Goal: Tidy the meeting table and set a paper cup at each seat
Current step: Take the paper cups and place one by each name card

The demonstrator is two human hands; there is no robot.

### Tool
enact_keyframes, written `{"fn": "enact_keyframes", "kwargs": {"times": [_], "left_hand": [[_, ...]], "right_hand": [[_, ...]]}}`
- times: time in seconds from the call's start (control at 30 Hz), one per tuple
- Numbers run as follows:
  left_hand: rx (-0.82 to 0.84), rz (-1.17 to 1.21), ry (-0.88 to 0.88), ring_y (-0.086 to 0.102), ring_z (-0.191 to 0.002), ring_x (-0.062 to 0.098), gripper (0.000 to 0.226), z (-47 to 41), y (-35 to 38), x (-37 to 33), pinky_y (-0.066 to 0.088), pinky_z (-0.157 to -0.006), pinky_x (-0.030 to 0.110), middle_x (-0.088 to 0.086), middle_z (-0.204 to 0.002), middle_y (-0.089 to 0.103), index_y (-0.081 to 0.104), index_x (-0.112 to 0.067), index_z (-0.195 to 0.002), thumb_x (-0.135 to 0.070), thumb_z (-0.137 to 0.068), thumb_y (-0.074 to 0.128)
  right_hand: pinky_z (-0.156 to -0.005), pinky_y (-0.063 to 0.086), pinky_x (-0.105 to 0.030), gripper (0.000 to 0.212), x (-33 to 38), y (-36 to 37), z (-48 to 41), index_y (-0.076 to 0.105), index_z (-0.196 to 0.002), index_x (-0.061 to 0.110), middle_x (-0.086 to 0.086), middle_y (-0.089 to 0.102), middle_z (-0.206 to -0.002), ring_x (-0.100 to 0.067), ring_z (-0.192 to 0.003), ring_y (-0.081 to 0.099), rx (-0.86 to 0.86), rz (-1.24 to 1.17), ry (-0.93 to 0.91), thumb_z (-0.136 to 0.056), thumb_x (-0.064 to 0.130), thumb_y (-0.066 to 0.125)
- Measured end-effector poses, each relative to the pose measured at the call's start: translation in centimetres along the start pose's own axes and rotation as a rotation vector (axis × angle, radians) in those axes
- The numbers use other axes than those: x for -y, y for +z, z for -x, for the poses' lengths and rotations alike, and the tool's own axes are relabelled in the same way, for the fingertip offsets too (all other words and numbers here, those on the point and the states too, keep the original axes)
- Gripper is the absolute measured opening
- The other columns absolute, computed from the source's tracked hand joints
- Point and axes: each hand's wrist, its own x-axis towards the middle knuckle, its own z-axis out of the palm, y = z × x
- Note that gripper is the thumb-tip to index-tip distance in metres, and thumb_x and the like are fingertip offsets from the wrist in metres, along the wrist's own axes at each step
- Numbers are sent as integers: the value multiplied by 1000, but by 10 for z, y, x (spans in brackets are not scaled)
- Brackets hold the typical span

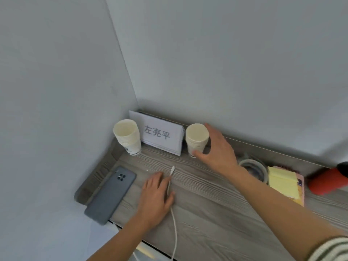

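Two stacks of cream paper cups stand at the back of a grey wood-grain table, in the corner of two walls. The left stack is beside a white name card. My right hand wraps around the right stack, thumb in front and fingers behind it. My left hand lies flat on the table with a white charging cable running under its fingers.
A grey phone lies face down at the table's left edge. Right of my arm sit a coiled grey cable, yellow sticky notes on a pink pad, and a red object.
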Motion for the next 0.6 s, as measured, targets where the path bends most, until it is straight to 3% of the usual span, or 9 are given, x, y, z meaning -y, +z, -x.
{"fn": "enact_keyframes", "kwargs": {"times": [0.17, 0.3, 0.4, 0.5, 0.6], "left_hand": [[16, -48, 67, 49, -129, 29, 50, -3, 9, 16, 26, -107, 41, 11, -137, 56, 59, -17, -126, -50, -89, 46], [39, -15, 74, 47, -131, 28, 50, -2, 9, 18, 24, -106, 40, 10, -138, 55, 58, -18, -125, -49, -88, 46], [19, 51, 69, 45, -131, 26, 53, -2, 6, 21, 25, -107, 38, 9, -138, 55, 56, -17, -127, -52, -88, 45], [0, 167, 98, 44, -133, 28, 71, -1, -3, 18, 33, -111, 41, 10, -142, 50, 43, -15, -136, -62, -83, 45], [50, 328, 236, 24, -143, 15, 91, 3, -23, 3, 19, -116, 35, -2, -154, 30, 24, -18, -149, -62, -74, 54]], "right_hand": [[-90, 48, -42, 80, 12, 41, -20, 37, -141, 25, -4, 47, -138, -30, -118, 55, -136, -21, 95, -73, 42, 75], [-100, 42, -32, 79, 15, 39, 0, 44, -137, 25, 3, 53, -137, -17, -122, 52, -196, -177, 142, -69, 35, 82], [-89, 47, -25, 73, 30, 29, 38, 47, -130, 33, 15, 61, -118, -6, -103, 60, -215, -359, 208, -67, 30, 85], [-81, 51, -23, 69, 44, 25, 86, 48, -125, 35, 24, 58, -109, 8, -92, 60, -215, -516, 248, -68, 23, 85], [-77, 50, -13, 71, 51, 21, 129, 47, -127, 36, 20, 58, -115, 8, -96, 59, -232, -567, 274, -66, 29, 85]]}}
